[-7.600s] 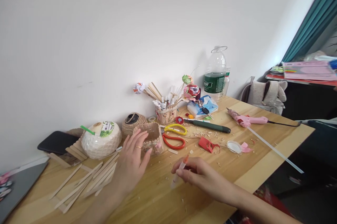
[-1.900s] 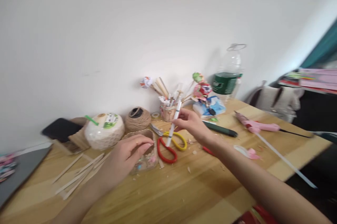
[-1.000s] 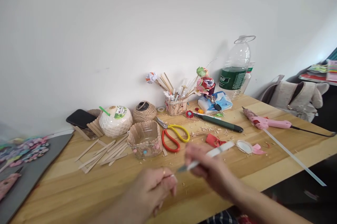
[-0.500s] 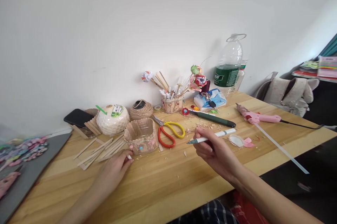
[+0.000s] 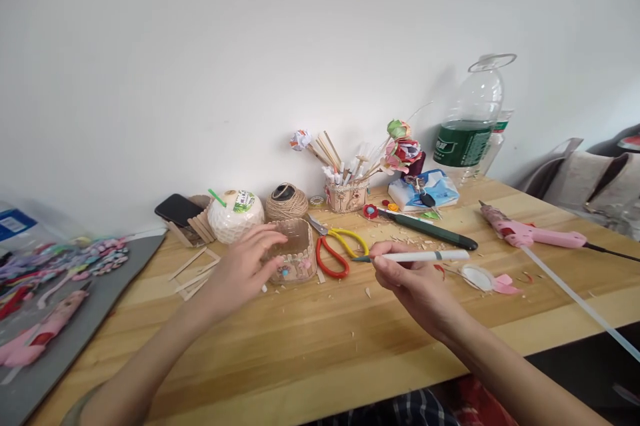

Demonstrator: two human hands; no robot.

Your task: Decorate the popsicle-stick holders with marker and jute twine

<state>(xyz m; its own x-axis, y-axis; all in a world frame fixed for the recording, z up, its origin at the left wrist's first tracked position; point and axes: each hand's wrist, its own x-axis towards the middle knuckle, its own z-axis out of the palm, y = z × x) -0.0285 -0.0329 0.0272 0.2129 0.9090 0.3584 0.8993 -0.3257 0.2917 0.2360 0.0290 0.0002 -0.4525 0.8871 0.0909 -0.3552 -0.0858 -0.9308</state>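
At the centre right of the frame, the right hand (image 5: 409,283) is grasping a white marker (image 5: 425,257) between thumb and fingers; its grey-green tip is pointing left, while the barrel is lying almost level in the grip and reaching out to the right. At the centre left, the left hand (image 5: 239,274) is spreading its fingers loosely and holding nothing that shows. It is hovering at the left side of a small stick-edged box (image 5: 299,269), which is standing on the tabletop (image 5: 300,359) near the middle of the frame; whether the fingertips are touching the rim, I cannot tell. Pink and blue ornaments are decorating the front of the box. A small white piece (image 5: 264,289) is lying just beside the box's lower left corner.

To the right of the box, scissors (image 5: 332,261) with one red and one yellow handle are resting open. Behind it, a ball of twine (image 5: 287,204) is sitting next to a white coconut (image 5: 235,221) with a green straw. Further back, a pen holder (image 5: 347,197) is carrying pens, sticks and paper flowers. At the right of the frame, a pink glue gun (image 5: 545,237) is lying on its side.
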